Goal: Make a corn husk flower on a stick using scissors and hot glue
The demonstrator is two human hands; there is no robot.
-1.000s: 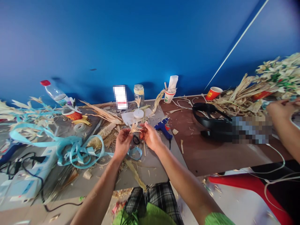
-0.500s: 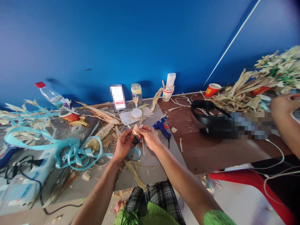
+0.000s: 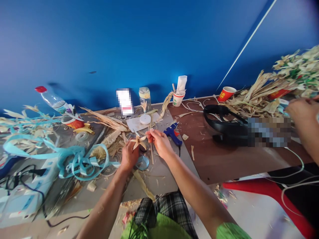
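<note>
My left hand [image 3: 129, 155] is closed around the base of a small star-shaped flower of dried corn husk [image 3: 139, 142], whose petals spread above my fingers. My right hand [image 3: 159, 142] hovers just to the right of the flower with fingers pinched together near its petals; what they pinch is too small to name. Both hands are over the grey table top [image 3: 159, 176], just in front of a blue glue gun [image 3: 173, 133]. A thin wooden stick [image 3: 151, 153] lies below my right hand.
Light blue ribbon [image 3: 74, 159] coils at the left beside a corn cob [image 3: 107, 143]. A glass jar [image 3: 145, 95], paper cups [image 3: 178, 99], a water bottle [image 3: 53, 99] and husk piles [image 3: 259, 96] line the back. Another person's hand [image 3: 302, 114] works at the right near a black headset [image 3: 224, 124].
The husk piece, bunched between both hands before, now stands opened as a star flower in my left hand. My right hand has drawn slightly away to the right.
</note>
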